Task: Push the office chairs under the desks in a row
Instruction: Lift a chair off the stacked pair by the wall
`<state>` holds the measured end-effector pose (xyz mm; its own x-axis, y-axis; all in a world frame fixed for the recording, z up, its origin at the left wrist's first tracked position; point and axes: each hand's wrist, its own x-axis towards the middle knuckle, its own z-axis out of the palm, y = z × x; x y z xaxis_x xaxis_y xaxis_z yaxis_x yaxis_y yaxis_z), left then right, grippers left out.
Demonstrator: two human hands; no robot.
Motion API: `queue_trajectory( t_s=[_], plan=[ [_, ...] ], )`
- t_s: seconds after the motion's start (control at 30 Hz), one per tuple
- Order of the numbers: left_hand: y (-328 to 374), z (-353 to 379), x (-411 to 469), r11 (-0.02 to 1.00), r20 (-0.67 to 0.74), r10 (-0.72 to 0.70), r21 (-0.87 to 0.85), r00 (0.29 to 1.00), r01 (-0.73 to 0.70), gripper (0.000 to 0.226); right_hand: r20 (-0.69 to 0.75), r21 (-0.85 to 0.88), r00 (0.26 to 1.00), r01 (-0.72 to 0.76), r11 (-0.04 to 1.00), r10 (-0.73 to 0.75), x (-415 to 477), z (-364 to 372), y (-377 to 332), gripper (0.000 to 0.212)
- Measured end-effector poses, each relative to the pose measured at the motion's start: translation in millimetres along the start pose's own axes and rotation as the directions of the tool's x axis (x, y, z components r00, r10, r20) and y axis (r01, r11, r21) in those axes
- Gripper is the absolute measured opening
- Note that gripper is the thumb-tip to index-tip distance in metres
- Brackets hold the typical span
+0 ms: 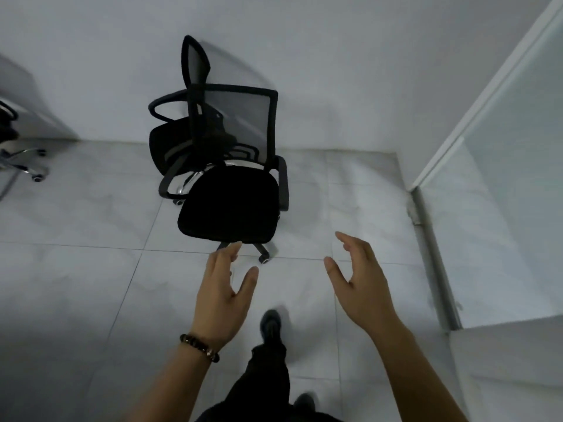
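Note:
Two black mesh-backed office chairs stand close together by the white wall. The nearer chair (231,205) faces me, its dark seat toward my hands. The second chair (170,138) stands behind it and to the left, turned sideways. My left hand (224,292) is open with fingers apart, its fingertips just short of the nearer seat's front edge. My right hand (359,280) is open too, held out over the floor to the right of that chair, touching nothing. No desk is in view.
A third chair's chrome base and castors (27,164) show at the left edge. A glass partition with a metal frame (432,239) runs along the right. My legs and shoes (269,325) are on the pale tiled floor (76,269) below my hands.

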<state>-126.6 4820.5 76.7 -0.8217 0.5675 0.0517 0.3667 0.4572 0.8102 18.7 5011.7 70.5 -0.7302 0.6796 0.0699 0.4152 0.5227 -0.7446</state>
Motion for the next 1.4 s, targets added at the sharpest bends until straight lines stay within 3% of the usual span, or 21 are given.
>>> queue_trajectory(
  t_s=[0.17,0.33,0.57,0.73,0.87,1.0,1.2,1.4],
  plan=[
    [-34.1,56.1,144.3,0.985,0.013,-0.148,-0.087,0.989,0.149,0.052,0.086,-0.066,0.996,-0.011,0.998,0.017,159.3,33.4,43.1,0.047],
    [-21.4,70.6,317.6,0.949,-0.004,-0.230,-0.221,0.973,0.223,0.045,0.130,-0.108,0.991,0.001,0.994,0.013,336.4,31.4,36.3,0.049],
    [17.2,56.1,525.2,0.954,-0.086,-0.239,-0.205,0.967,0.217,0.047,0.079,0.052,0.997,0.006,0.999,-0.011,548.1,20.7,13.7,0.049],
    [-6.9,93.7,631.5,0.901,-0.174,-0.390,-0.274,0.904,0.336,0.045,0.275,0.129,0.961,-0.019,0.991,-0.017,692.1,63.9,54.5,0.045],
    [-18.1,137.2,699.2,0.791,-0.279,-0.599,-0.351,0.751,0.501,0.043,0.514,0.085,0.855,0.033,0.996,-0.072,819.0,105.6,83.2,0.045],
    [8.4,161.2,762.3,0.677,-0.357,-0.735,-0.423,0.576,0.601,0.043,0.720,0.091,0.664,0.197,0.976,-0.201,939.9,130.2,65.2,0.046],
    [55.4,152.6,838.5,0.717,-0.518,-0.692,-0.418,0.503,0.557,0.048,0.771,0.231,0.479,0.403,0.885,-0.420,1048.8,144.3,1.2,0.045],
    [58.1,175.0,850.5,0.731,-0.634,-0.667,-0.453,0.391,0.511,0.051,0.766,0.324,0.305,0.577,0.750,-0.566,1078.9,168.5,-17.2,0.047]
  ],
)
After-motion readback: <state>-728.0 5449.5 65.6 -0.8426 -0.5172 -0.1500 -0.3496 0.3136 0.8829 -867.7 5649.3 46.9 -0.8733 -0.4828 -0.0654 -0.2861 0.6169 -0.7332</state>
